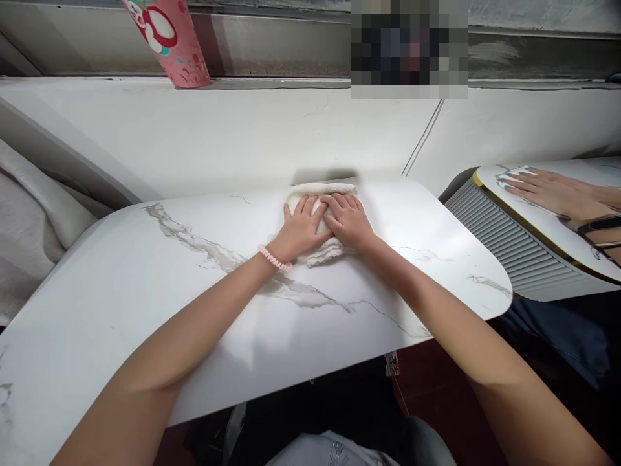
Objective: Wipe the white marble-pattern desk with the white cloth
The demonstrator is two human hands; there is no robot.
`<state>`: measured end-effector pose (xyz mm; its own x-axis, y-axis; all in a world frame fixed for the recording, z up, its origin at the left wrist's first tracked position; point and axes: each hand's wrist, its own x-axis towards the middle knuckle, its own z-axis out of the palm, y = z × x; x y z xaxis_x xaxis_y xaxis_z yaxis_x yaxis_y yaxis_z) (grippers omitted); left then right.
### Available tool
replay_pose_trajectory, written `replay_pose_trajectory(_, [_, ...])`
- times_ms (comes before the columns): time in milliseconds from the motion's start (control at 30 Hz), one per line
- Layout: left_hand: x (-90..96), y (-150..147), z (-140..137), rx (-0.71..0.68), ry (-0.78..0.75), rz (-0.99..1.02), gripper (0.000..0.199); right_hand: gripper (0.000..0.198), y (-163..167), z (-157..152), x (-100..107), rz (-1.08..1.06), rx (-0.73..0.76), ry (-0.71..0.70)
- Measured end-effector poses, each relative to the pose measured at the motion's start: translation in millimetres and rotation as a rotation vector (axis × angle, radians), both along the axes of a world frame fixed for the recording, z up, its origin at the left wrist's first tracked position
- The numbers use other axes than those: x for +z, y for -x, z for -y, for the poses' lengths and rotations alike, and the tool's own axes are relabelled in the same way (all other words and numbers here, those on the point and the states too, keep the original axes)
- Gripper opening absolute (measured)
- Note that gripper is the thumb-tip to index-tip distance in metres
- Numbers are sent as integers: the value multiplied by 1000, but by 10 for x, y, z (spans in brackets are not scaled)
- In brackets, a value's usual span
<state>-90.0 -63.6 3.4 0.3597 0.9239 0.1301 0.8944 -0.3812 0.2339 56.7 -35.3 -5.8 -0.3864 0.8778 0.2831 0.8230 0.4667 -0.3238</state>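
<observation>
A folded white cloth (334,251) lies on the marble-patterned white table (204,310), close to the wall side. My left hand (301,228) rests flat on it with the fingers spread, a pink coiled band around the wrist. Beside it, my right hand (350,220) also presses flat on the cloth, its thumb close to the left hand's thumb. Both palms face down, and neither hand grips the fabric. The part of the cloth under the palms is hidden.
A pink patterned carton or cup (182,45) stands on the ledge behind the table. At the right, another person's hand (538,191) lies on white cloth on a second table with a ribbed side (514,226). Grey fabric (29,226) hangs at the left.
</observation>
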Motion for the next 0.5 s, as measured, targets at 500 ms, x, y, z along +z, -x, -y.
replay_pose_trajectory(500, [4, -103, 838, -80, 19, 36, 76, 56, -280, 893, 10, 92, 77, 36])
